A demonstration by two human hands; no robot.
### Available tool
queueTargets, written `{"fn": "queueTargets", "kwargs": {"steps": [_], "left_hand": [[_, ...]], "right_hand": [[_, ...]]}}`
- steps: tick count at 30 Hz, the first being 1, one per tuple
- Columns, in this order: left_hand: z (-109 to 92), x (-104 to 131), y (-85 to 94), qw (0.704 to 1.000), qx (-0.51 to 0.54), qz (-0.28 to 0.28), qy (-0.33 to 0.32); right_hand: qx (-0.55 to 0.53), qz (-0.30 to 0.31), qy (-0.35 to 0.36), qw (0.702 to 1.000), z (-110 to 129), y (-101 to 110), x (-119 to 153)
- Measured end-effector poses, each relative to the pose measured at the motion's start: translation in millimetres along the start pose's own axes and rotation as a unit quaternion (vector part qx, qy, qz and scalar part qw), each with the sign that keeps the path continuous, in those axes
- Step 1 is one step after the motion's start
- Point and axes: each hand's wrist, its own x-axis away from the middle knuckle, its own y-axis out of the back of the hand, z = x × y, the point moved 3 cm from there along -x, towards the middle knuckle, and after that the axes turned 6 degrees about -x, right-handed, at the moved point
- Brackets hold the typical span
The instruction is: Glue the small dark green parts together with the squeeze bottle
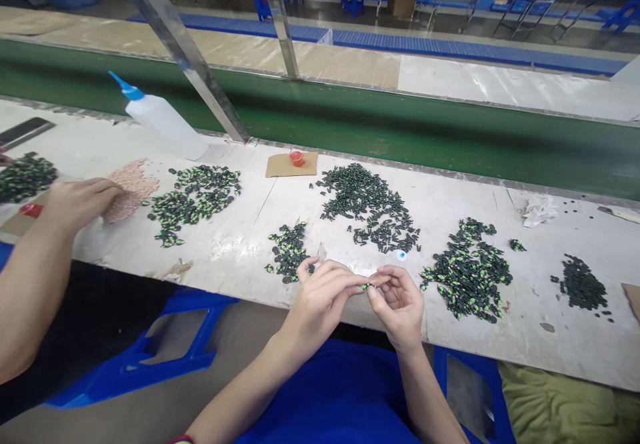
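My left hand [323,297] and my right hand [400,307] meet above the table's near edge, fingers pinched together. Between their fingertips is a small black-and-green piece [369,286], mostly covered by the fingers. Beside my left hand lies a small pile of black-and-green pieces [289,251]. A larger pile of black-and-green pieces [470,274] spreads to the right of my right hand. Beyond both hands lie many slim dark green pieces [363,197]. A small white tip with a blue dot [400,255] shows just behind my right hand; its body is hidden.
At left, a co-worker's hand [83,201] touches a pink heap [130,187]. A white squeeze bottle [163,124] leans near a metal post [185,51]. A red cap [297,158] sits on cardboard [277,166]. Black pieces [583,284] lie far right. A green channel [400,137] runs behind.
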Motion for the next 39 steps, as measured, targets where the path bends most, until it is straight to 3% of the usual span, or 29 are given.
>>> {"fn": "queueTargets", "kwargs": {"steps": [5,11,16,18,20,23,27,30,34,39], "left_hand": [[-0.7,-0.9,0.3,1.0,0.007,-0.006,-0.027],[-4.8,2.7,-4.7,0.998,0.023,-0.046,-0.03],[-2.5,0.7,-15.7,0.998,0.051,0.002,-0.047],[12.2,-4.6,-17.2,0.999,0.033,0.019,-0.024],[37.7,-11.9,-14.3,0.999,-0.019,0.011,0.035],[82.5,-22.7,-2.4,0.983,-0.124,-0.043,0.125],[124.5,-32.7,8.6,0.963,-0.214,-0.051,0.158],[139.3,-35.6,7.6,0.96,-0.238,-0.024,0.148],[145.0,-35.6,2.4,0.961,-0.241,-0.018,0.134],[132.4,-32.2,-0.8,0.972,-0.2,0.003,0.124]], "right_hand": [[0.001,-0.002,0.018,1.0,3.8,-1.0,1.0],[0.08,0.01,0.083,0.993,14.7,-1.9,2.9],[0.207,0.077,0.195,0.956,33.7,12.9,5.8],[0.259,0.061,0.226,0.937,38.5,30.4,4.1],[0.308,-0.016,0.242,0.92,40.9,55.5,-0.6],[0.439,-0.126,0.232,0.859,39.6,91.3,-10.8],[0.512,-0.157,0.233,0.812,34.5,109.7,-20.8],[0.514,-0.097,0.249,0.815,26.3,97.9,-21.3],[0.504,0.013,0.196,0.841,1.8,72.3,-21.3],[0.455,0.031,0.161,0.875,-19.4,57.5,-27.1]]}}
